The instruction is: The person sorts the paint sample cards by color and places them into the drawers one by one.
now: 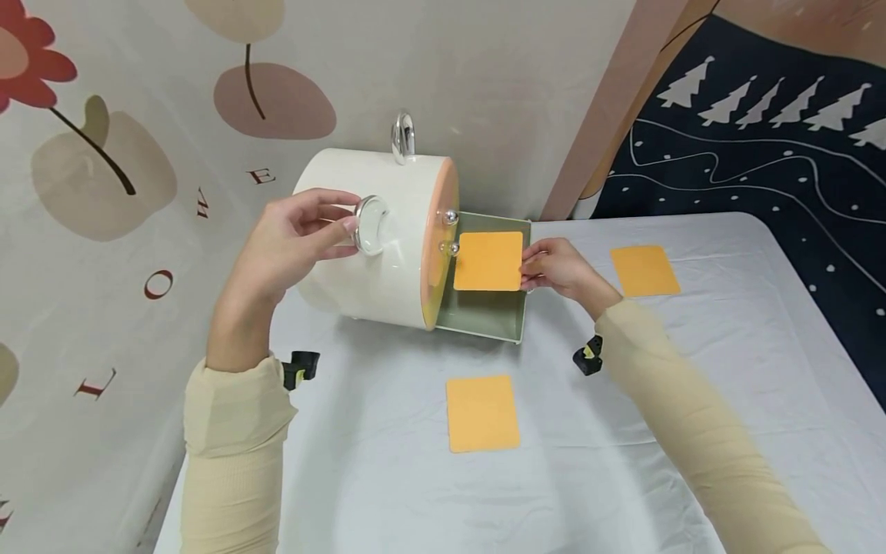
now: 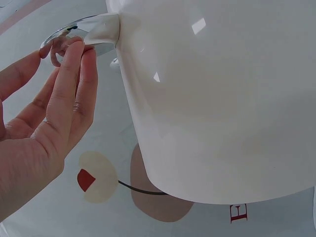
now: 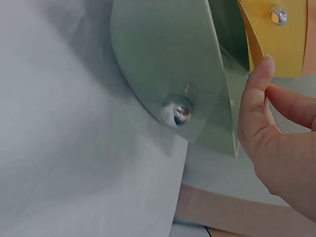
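A white drum-shaped storage box [image 1: 367,288] lies on its side, its front panels [image 1: 431,269] orange and yellow. My left hand [image 1: 280,238] holds the silver loop handle [image 2: 101,30] on its side between thumb and fingers. From the front a green drawer [image 1: 477,314] stands pulled out. My right hand [image 1: 559,269] pinches the right edge of a square orange card [image 1: 489,261] above this drawer. In the right wrist view, thumb and finger meet on the card's edge [image 3: 255,44], just beside the drawer wall. What lies under the card is hidden.
Two more orange cards lie on the white cloth, one nearer me [image 1: 482,413] and one to the right [image 1: 645,270]. A second silver loop [image 1: 404,138] stands up at the box's far side. Behind is a patterned curtain [image 1: 498,92]. A round knob [image 3: 177,112] juts from the drawer front.
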A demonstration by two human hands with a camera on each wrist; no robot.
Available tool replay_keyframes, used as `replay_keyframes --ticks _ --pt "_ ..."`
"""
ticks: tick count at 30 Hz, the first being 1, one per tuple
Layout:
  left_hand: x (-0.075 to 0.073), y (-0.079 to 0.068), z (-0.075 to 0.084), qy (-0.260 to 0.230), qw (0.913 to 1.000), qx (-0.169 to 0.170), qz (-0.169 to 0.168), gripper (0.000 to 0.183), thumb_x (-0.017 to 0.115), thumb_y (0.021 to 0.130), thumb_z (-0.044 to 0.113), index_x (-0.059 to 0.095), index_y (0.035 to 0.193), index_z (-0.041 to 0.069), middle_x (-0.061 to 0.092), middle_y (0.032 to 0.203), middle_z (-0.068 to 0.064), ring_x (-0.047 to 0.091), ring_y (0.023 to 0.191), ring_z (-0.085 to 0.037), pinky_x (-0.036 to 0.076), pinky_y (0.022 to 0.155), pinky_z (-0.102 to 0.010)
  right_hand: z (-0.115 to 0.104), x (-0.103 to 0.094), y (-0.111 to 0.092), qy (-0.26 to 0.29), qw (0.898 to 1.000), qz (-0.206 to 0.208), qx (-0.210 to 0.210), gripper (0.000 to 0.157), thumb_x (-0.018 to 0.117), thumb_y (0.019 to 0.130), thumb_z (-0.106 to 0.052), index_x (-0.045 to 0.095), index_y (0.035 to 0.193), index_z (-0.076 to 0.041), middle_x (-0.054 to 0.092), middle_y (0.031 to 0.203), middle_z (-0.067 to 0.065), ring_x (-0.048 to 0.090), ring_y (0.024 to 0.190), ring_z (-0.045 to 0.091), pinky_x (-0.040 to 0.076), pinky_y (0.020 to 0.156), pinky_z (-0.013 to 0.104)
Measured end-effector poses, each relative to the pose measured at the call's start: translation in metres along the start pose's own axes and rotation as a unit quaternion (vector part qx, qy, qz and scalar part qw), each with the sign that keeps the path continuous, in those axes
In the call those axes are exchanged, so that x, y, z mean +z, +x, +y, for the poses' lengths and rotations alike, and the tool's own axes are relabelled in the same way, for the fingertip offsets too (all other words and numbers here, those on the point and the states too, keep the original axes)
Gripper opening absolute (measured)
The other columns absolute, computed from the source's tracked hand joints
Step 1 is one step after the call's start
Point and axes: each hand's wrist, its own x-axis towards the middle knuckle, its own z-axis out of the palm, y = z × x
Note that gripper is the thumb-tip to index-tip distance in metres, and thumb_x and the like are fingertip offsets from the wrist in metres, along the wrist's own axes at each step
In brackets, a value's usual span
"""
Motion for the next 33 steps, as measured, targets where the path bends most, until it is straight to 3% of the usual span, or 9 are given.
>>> replay_keyframes --ticks 6,13,18,23,29,33 --pt "-0.001 0.001 -0.001 0.0 1.0 0.002 -0.003 0.031 0.062 0.089 0.005 0.058 0.119 -0.003 0.06 0.1 -0.011 0.062 0.081 -0.015 0.059 0.072 -0.028 0.005 0.001 0.001 -0.028 1.0 0.002 -0.003 0.024 0.048 0.093 0.005 0.041 0.115 0.014 0.055 0.101 0.026 0.061 0.07 0.02 0.06 0.067 0.027" --pt "-0.001 0.001 0.0 0.007 0.9998 0.009 -0.015 0.033 0.061 0.09 0.006 0.055 0.121 -0.005 0.059 0.1 -0.009 0.062 0.082 -0.013 0.058 0.076 -0.027 0.005 -0.02 -0.005 -0.073 0.997 0.015 -0.01 0.03 0.05 0.095 -0.002 0.044 0.119 0.013 0.057 0.103 0.022 0.058 0.074 0.019 0.058 0.071 0.027" --pt "-0.001 0.001 0.0 0.003 0.9999 0.007 -0.012 0.033 0.061 0.09 0.005 0.056 0.12 -0.005 0.06 0.099 -0.008 0.062 0.082 -0.014 0.058 0.075 -0.027 0.004 -0.052 -0.016 -0.066 0.997 0.025 -0.035 0.025 0.051 0.094 -0.002 0.046 0.115 0.011 0.061 0.098 0.015 0.059 0.074 0.015 0.058 0.072 0.026" --pt "-0.001 -0.001 0.0 0.004 0.9999 0.01 -0.013 0.033 0.061 0.09 0.006 0.056 0.12 -0.005 0.06 0.099 -0.007 0.062 0.082 -0.014 0.058 0.076 -0.027 0.007 -0.089 -0.026 -0.068 0.995 0.047 -0.053 0.026 0.052 0.094 -0.004 0.045 0.114 0.011 0.062 0.089 -0.001 0.06 0.076 0.01 0.057 0.077 0.026" --pt "-0.001 -0.001 -0.001 -0.005 0.9999 0.01 -0.01 0.031 0.061 0.089 0.005 0.057 0.119 -0.004 0.06 0.099 -0.008 0.062 0.082 -0.015 0.058 0.076 -0.028 0.025 -0.135 -0.032 -0.106 0.989 0.107 -0.012 0.037 0.059 0.093 -0.017 0.046 0.12 0.004 0.055 0.096 -0.007 0.058 0.084 0.009 0.054 0.083 0.024" --pt "0.0 -0.001 -0.001 -0.003 0.9999 0.011 -0.013 0.031 0.061 0.09 0.006 0.057 0.119 -0.004 0.06 0.099 -0.008 0.062 0.082 -0.015 0.058 0.076 -0.029 0.05 -0.172 -0.029 -0.126 0.982 0.142 0.003 0.04 0.064 0.09 -0.025 0.05 0.119 0.0 0.051 0.101 -0.005 0.056 0.088 0.011 0.053 0.081 0.024"
